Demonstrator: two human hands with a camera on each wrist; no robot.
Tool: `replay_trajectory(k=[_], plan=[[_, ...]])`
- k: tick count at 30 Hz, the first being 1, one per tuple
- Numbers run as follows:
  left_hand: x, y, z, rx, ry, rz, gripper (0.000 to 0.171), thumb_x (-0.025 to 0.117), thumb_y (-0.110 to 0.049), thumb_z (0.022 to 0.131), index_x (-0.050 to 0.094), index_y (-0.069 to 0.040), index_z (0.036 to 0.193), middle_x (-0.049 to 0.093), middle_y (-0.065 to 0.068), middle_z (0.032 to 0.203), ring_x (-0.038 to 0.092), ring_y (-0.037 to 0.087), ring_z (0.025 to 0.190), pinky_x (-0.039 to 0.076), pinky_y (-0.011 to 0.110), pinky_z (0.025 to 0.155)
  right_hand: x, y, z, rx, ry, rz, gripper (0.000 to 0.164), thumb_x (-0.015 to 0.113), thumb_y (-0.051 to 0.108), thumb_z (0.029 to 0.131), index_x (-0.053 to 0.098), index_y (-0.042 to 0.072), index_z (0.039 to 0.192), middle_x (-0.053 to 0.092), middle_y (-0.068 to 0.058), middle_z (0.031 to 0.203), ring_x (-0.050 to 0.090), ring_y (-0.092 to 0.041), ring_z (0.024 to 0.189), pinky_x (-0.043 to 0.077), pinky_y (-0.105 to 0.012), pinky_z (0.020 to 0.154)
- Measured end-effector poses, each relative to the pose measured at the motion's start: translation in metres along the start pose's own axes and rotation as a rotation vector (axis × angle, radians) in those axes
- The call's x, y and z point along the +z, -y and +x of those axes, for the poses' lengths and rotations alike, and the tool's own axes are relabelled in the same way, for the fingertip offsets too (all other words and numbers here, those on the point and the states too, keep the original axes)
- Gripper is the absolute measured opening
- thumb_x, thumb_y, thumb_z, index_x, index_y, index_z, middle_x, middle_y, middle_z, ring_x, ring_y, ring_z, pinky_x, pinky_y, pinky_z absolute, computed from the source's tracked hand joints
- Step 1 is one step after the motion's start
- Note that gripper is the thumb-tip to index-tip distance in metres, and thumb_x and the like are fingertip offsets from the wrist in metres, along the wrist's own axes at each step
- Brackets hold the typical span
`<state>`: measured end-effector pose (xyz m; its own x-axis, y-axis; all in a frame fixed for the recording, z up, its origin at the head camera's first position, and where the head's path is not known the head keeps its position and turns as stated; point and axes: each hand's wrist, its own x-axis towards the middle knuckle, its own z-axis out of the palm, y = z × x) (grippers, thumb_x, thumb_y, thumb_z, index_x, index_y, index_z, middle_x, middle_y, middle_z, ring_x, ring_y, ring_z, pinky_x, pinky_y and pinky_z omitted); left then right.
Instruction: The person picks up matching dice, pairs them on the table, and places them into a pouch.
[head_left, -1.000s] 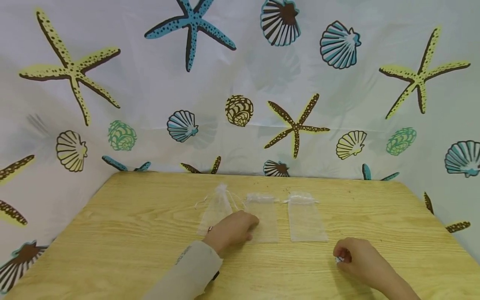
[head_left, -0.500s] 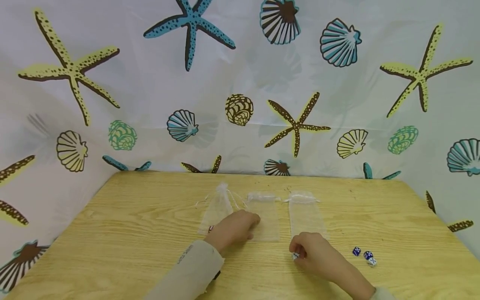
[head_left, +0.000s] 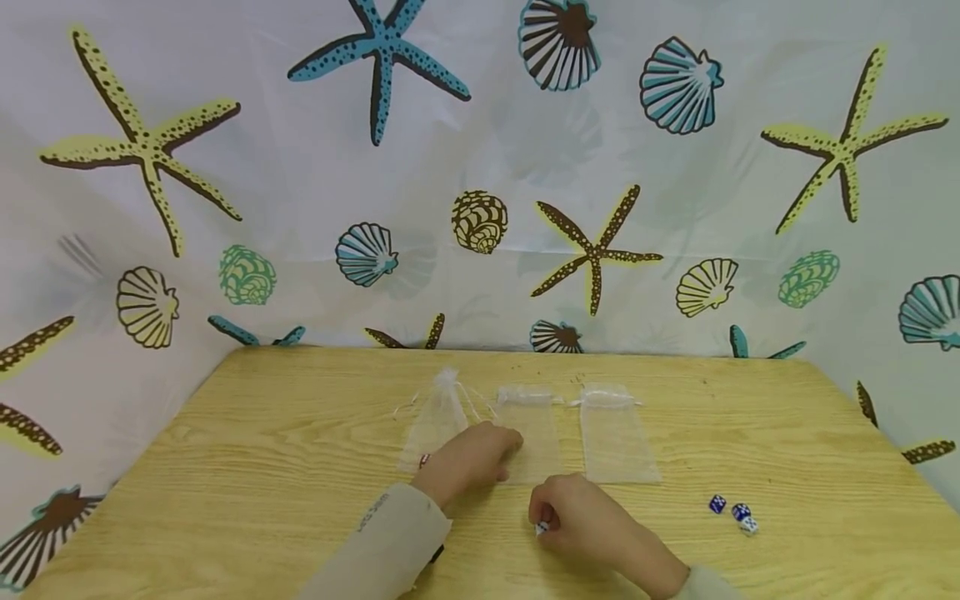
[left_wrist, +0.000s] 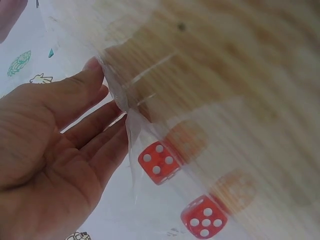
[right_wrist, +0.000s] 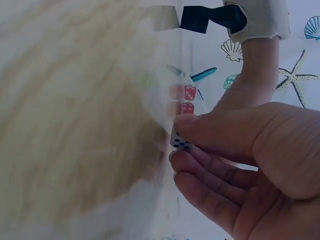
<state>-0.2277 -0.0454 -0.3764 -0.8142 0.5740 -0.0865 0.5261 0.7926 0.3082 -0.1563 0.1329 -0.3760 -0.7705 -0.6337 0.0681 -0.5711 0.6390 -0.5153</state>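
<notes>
My left hand lies over the left sheer drawstring bag and reaches onto the middle bag. In the left wrist view, its thumb and fingertips hold a raised fold of sheer fabric. Two red dice with white dots, a nearer die and a second die, sit beside that palm; the hand hides them in the head view. Just right of it, my right hand pinches a white die with dark dots between thumb and fingers, low over the table.
A third sheer bag lies flat to the right of the middle one. Farther right on the wooden table are a blue die, another blue die and a white die. A shell-patterned cloth encloses the back and sides.
My right hand has moved left with the white die, from the right side to near my left hand. This uncovers the blue and white dice. My left hand has stayed in place.
</notes>
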Motion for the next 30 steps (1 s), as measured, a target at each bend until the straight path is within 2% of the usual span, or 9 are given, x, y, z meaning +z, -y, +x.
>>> replay_trajectory(k=[4, 10, 14, 16, 18, 23, 30], plan=[[0.000, -0.001, 0.001, 0.009, -0.003, 0.005, 0.023, 0.068, -0.004, 0.085, 0.064, -0.006, 0.108, 0.061, 0.002, 0.084, 0.044, 0.014, 0.073, 0.039, 0.028, 0.069, 0.005, 0.002, 0.002, 0.002, 0.016, 0.000, 0.013, 0.071, -0.005, 0.074, 0.067, 0.006, 0.077, 0.056, 0.005, 0.069, 0.043, 0.002, 0.061, 0.043, -0.014, 0.058], [-0.001, -0.002, 0.000, -0.003, -0.015, 0.005, 0.022, 0.069, -0.002, 0.084, 0.065, -0.007, 0.105, 0.055, 0.000, 0.076, 0.044, 0.014, 0.071, 0.039, 0.028, 0.067, 0.007, 0.002, 0.002, -0.012, 0.014, -0.008, 0.011, 0.071, -0.004, 0.074, 0.067, 0.006, 0.079, 0.057, 0.005, 0.071, 0.045, 0.002, 0.062, 0.043, -0.014, 0.059], [-0.001, -0.002, -0.001, -0.009, -0.009, -0.006, 0.027, 0.069, -0.002, 0.084, 0.065, -0.006, 0.110, 0.064, 0.003, 0.087, 0.048, 0.013, 0.075, 0.043, 0.029, 0.071, 0.005, 0.000, -0.001, 0.002, 0.005, 0.023, 0.011, 0.073, -0.001, 0.076, 0.066, 0.006, 0.081, 0.056, 0.005, 0.073, 0.046, 0.000, 0.064, 0.044, -0.015, 0.060], [0.000, -0.002, 0.000, -0.006, -0.004, -0.010, 0.027, 0.068, -0.001, 0.084, 0.065, -0.005, 0.111, 0.065, 0.004, 0.089, 0.048, 0.013, 0.075, 0.044, 0.029, 0.072, 0.002, -0.002, -0.005, 0.015, -0.008, 0.043, 0.011, 0.073, 0.001, 0.076, 0.066, 0.006, 0.083, 0.055, 0.005, 0.074, 0.046, -0.001, 0.065, 0.044, -0.016, 0.061], [0.000, -0.003, 0.001, -0.002, 0.000, -0.017, 0.023, 0.068, 0.000, 0.084, 0.064, -0.005, 0.105, 0.062, 0.004, 0.083, 0.047, 0.013, 0.074, 0.042, 0.029, 0.070, -0.002, -0.005, -0.009, 0.017, -0.024, 0.045, 0.012, 0.074, 0.001, 0.076, 0.066, 0.006, 0.084, 0.055, 0.004, 0.075, 0.045, -0.002, 0.066, 0.044, -0.017, 0.062], [0.001, -0.003, 0.004, 0.005, -0.002, -0.019, 0.014, 0.066, 0.003, 0.083, 0.058, -0.007, 0.087, 0.044, 0.000, 0.068, 0.042, 0.015, 0.068, 0.036, 0.029, 0.065, -0.015, -0.013, -0.021, 0.033, -0.053, 0.024, 0.016, 0.071, -0.002, 0.074, 0.066, 0.005, 0.086, 0.057, 0.002, 0.077, 0.046, -0.002, 0.067, 0.044, -0.019, 0.061], [0.005, -0.002, 0.007, 0.010, 0.014, 0.013, 0.012, 0.065, 0.000, 0.086, 0.059, -0.009, 0.091, 0.049, -0.001, 0.073, 0.043, 0.015, 0.071, 0.037, 0.029, 0.067, -0.031, -0.032, -0.047, 0.101, -0.080, 0.004, 0.015, 0.074, 0.000, 0.075, 0.066, 0.006, 0.087, 0.060, 0.002, 0.079, 0.048, -0.002, 0.068, 0.045, -0.020, 0.060]])
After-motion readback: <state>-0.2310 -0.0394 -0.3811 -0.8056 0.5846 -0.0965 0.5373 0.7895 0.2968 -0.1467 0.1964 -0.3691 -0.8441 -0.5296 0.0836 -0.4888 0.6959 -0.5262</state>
